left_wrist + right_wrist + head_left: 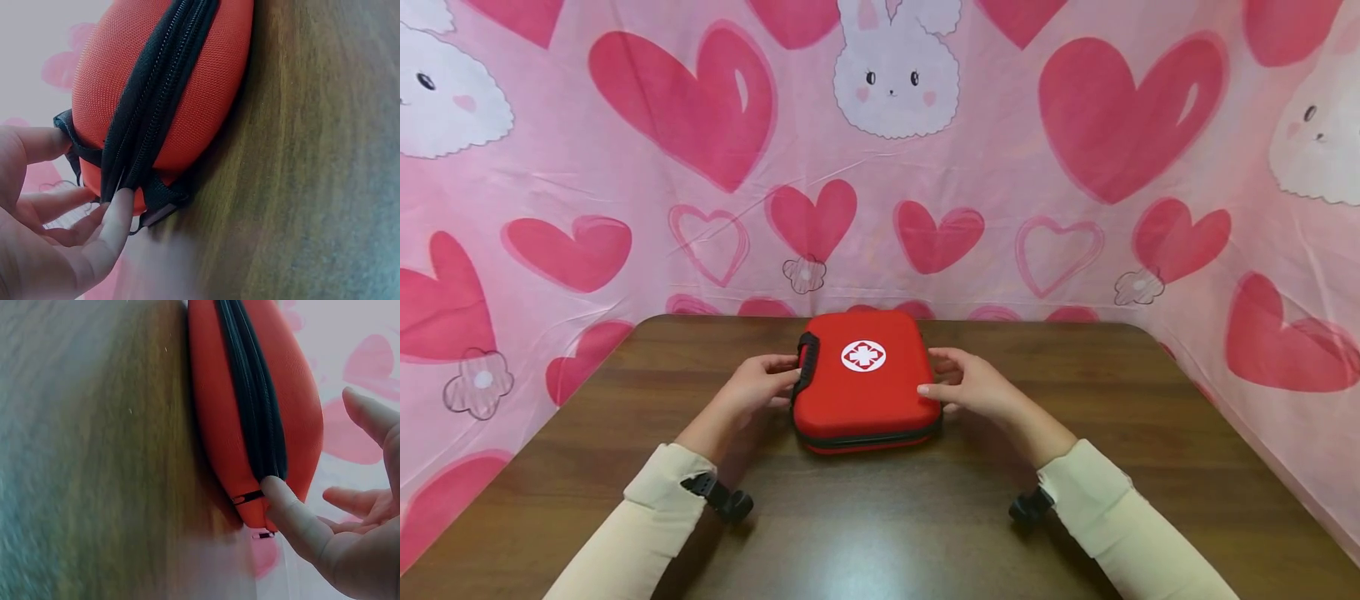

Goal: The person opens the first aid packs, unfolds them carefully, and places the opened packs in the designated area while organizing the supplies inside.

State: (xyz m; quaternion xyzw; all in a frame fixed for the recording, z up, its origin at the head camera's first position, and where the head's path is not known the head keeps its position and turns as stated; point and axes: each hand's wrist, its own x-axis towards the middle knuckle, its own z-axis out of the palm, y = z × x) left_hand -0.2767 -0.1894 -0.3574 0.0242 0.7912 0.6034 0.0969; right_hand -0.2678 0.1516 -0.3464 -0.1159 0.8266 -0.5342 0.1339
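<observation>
A red first-aid case (865, 392) with a white cross emblem lies flat on the wooden table, its black zipper running round the side. At its left side is a black carry handle (807, 362). My left hand (758, 385) is at this handle side; in the left wrist view, fingertips touch the handle's strap (81, 147) and the zipper (153, 103). My right hand (977, 383) is at the opposite side. There, one finger touches the zipper end near a small metal pull (247, 497), while the other visible fingers spread apart from the case.
The brown wooden table (880, 517) extends around the case. Behind and at both sides hangs a pink cloth (880, 175) printed with hearts and rabbits. Black straps with small devices (724, 500) sit at both wrists, over cream sleeves (640, 525).
</observation>
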